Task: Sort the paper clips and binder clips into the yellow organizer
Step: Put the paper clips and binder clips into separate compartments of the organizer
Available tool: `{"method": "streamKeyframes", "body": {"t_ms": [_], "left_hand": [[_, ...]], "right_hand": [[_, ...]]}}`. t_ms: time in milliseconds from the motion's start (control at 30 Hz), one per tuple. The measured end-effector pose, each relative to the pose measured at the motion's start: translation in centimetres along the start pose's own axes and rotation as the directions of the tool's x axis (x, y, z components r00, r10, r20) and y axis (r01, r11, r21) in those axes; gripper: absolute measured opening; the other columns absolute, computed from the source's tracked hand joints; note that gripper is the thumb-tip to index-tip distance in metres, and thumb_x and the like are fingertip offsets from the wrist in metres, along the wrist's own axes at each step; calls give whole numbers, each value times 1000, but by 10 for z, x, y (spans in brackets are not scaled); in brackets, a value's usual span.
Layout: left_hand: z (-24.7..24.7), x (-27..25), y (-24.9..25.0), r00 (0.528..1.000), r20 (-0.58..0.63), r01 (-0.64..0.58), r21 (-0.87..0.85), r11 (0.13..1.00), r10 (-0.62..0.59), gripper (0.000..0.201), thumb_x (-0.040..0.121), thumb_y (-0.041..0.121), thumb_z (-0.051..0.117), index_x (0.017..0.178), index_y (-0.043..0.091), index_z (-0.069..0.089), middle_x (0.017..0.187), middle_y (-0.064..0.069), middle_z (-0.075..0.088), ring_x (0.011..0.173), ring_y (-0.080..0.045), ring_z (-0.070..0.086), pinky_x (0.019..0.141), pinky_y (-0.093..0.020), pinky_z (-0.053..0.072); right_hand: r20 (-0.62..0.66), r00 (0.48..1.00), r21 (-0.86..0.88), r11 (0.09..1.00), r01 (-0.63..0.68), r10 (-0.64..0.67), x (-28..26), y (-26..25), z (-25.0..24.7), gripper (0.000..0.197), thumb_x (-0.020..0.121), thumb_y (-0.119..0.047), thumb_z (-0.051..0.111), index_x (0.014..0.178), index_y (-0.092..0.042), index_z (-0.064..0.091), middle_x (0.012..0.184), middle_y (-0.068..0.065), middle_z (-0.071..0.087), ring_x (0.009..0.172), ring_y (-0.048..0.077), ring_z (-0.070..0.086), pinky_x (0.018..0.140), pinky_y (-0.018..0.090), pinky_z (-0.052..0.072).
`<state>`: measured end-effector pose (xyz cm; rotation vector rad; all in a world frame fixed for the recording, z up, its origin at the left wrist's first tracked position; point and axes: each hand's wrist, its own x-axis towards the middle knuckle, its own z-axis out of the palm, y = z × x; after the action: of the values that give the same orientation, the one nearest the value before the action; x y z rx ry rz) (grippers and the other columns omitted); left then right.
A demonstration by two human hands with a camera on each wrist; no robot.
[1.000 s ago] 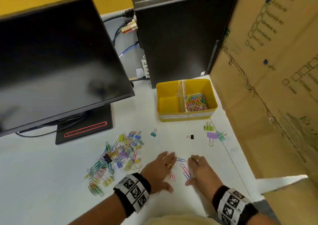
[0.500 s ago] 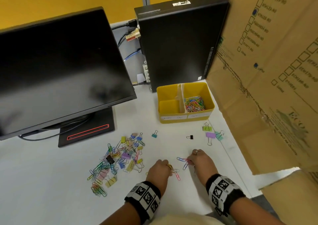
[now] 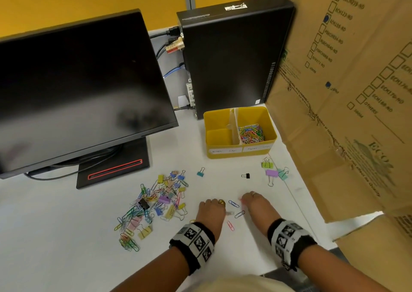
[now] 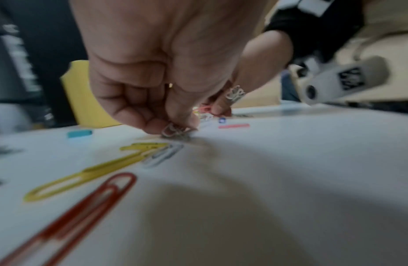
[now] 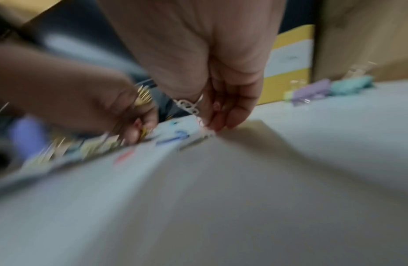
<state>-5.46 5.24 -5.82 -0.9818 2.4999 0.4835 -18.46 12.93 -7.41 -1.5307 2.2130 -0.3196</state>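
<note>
Both hands are down on the white surface [image 3: 223, 175], working the scattered paper clips. The left hand [image 3: 210, 211] is curled, its fingers [image 4: 153, 124] pinching what looks like a silvery paper clip [image 4: 173, 130]; the right hand [image 3: 256, 204] appears to nip a pink paper clip [image 4: 205, 108], though blur leaves that uncertain. The yellow organizer [image 3: 239, 151] is well ahead. Flat clips may be fumbled, or dropped among the mixed pile [image 3: 153, 204], or tipped into the binder-clip compartment.

Yellow plastic two-compartment organizer [image 3: 239, 152]: white handwritten front labels, probably "Binder Clips" left, "Paper Clips" right. Brown cardboard box [image 3: 356, 86]: "ECO", checkbox codes, "OTHERS" legible.
</note>
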Motion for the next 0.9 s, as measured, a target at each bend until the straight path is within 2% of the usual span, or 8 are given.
{"method": "streamKeyframes", "body": {"t_ms": [133, 267, 367, 433, 533, 633, 767, 900], "left_hand": [[-19, 0, -22, 998, -9, 40, -631, 775, -59, 24, 88, -6, 48, 108, -2, 61, 109, -14, 66, 99, -18, 62, 85, -21, 43], [-30, -12, -45, 983, 181, 174, -972, 158, 33, 28, 94, -7, 40, 97, 16, 56, 65, 5, 51, 59, -6, 49, 59, -21, 45], [-25, -18, -63, 961, 211, 236, -963, -129, 179, 28, 91, -8, 41, 103, 13, 54, 72, 2, 52, 67, -11, 58, 64, -19, 54], [-19, -22, -68, 958, 211, 264, -914, -309, 192, 26, 81, -6, 47, 100, 9, 55, 72, -2, 58, 66, -14, 62, 62, -20, 55], [-15, -24, -71, 958, 211, 273, -877, -395, 193, 23, 69, 0, 61, 90, 9, 59, 74, -4, 62, 64, -15, 62, 58, -21, 54], [-19, -28, -70, 968, 214, 242, -929, -280, 129, 16, 66, 18, 68, 74, 17, 55, 69, 1, 55, 57, -9, 51, 52, -20, 41], [-19, -35, -69, 988, 107, 130, -966, 225, -114, 38, 82, 28, 67, 56, 22, 40, 53, 10, 37, 49, -3, 37, 48, -13, 32], [-3, -45, -78, 983, -56, 97, -645, 758, -174, 31, 67, 41, 78, 76, 27, 51, 72, 10, 51, 67, 1, 48, 61, -15, 36]], "right_hand": [[149, 964, 547, 794, -266, 221, 4, 24, -22, 27, 89, 7, 42, 103, -5, 62, 87, 3, 56, 78, 14, 50, 65, 14, 43], [407, 887, 892, 111, -437, 219, -3, 29, -35, 33, 92, 10, 31, 88, -6, 59, 76, 7, 50, 64, 15, 46, 51, 15, 49], [468, 865, 883, -122, -453, 180, -8, 26, -39, 34, 88, 7, 30, 71, -7, 56, 69, 7, 51, 59, 16, 48, 51, 19, 49], [443, 877, 895, -40, -444, 184, -10, 24, -36, 25, 89, -1, 42, 68, -8, 54, 68, 7, 49, 57, 15, 46, 51, 19, 44], [288, 948, 794, 520, -314, 133, -11, 30, -29, 20, 78, -11, 69, 67, -14, 53, 66, 4, 44, 60, 14, 41, 59, 16, 40], [315, 949, 350, 932, -97, -20, -9, 31, -26, 16, 73, -17, 75, 77, -23, 60, 75, -4, 47, 72, 11, 47, 70, 7, 37], [420, 906, 152, 988, -9, -56, -2, 24, -23, 16, 85, -5, 55, 75, -18, 56, 75, -8, 46, 82, 19, 63, 84, 28, 50], [349, 933, 148, 988, 33, -83, -4, 18, -23, 29, 90, -9, 40, 63, -17, 46, 74, 4, 53, 75, 24, 66, 74, 29, 47]]}}
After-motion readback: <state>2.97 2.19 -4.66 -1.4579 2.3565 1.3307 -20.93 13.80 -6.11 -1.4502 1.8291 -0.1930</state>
